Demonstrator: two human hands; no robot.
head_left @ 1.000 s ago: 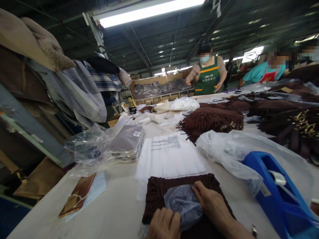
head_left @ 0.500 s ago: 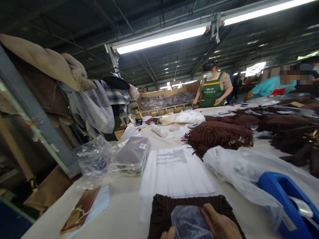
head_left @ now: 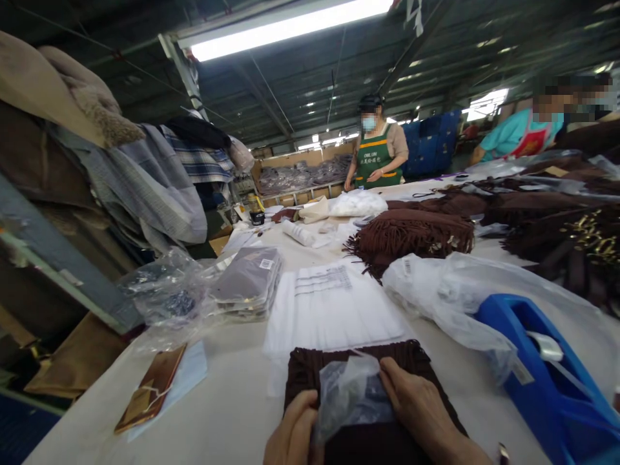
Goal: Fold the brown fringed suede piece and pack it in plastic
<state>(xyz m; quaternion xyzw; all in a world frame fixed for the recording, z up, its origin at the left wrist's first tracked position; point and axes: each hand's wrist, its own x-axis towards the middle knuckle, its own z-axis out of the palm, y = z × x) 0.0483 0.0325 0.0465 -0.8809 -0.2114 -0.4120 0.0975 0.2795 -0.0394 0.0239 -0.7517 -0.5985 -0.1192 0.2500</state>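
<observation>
A dark brown bag [head_left: 382, 447] of soft material with a gathered upper edge lies flat on the table before me. On top of it is a small clear plastic bag [head_left: 352, 392], crumpled, with something bluish-grey showing through. My left hand [head_left: 293, 431] closes on the plastic's left edge, thumb side up. At its upper right corner my right hand [head_left: 417, 403] pinches it, fingers bent and pressed together. Just beyond the brown bag lies a stack of thin white plastic sleeves [head_left: 334, 316] with printed lines.
Grey packed pieces [head_left: 247, 274] are stacked at left beside crumpled clear plastic [head_left: 167, 290]. A brown notebook-like item [head_left: 152, 387] lies nearer. At right stand a blue tape dispenser [head_left: 547, 374] and brown fringed bags [head_left: 416, 229]. A co-worker in a green apron [head_left: 375, 161] stands across the table.
The view has tilted down and shifted right. Both hands still grip the small plastic bag, whose upper part now stands up crumpled; more of the left hand shows.
</observation>
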